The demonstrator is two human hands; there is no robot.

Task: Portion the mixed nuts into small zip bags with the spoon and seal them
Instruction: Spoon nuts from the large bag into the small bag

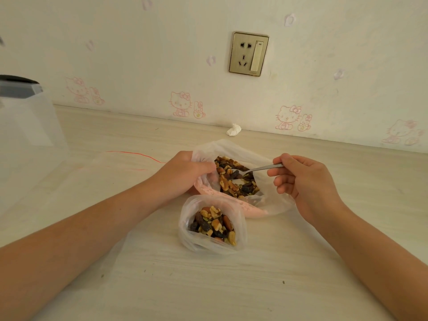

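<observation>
Plastic: one large nut bag (273, 200), one small nut bag (213, 224), one spoon (261, 169)

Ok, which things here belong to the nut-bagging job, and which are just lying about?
Job: big nut bag, held open by the left hand; spoon, in the right hand; filled small bag, unsealed; flat empty zip bag.
Lying about: crumpled tissue; clear box; wall socket.
</observation>
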